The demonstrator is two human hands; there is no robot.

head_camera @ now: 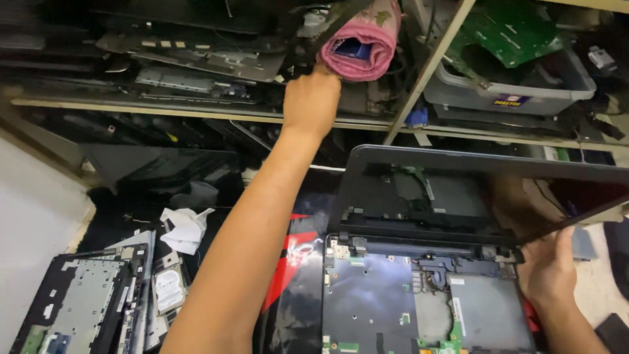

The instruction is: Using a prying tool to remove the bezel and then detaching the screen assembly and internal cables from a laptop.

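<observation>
Our left hand (pixel 312 99) reaches up and touches the pink roll (pixel 363 40), grip hidden; our right hand (pixel 549 270) clamps the laptop (pixel 419 308) hinge corner, well below.

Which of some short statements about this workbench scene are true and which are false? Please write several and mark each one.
1. The left hand reaches up to the pink rolled pouch on the shelf. True.
2. The right hand rests flat on the white crumpled paper. False: it holds the right edge of the opened laptop, by the hinge.
3. The laptop has its keyboard in place. False: the base is open and its inner board shows.
4. A grey plastic bin with a green circuit board stands on the shelf at the right. True.
5. A bare hard drive lies left of the laptop. True.
</observation>
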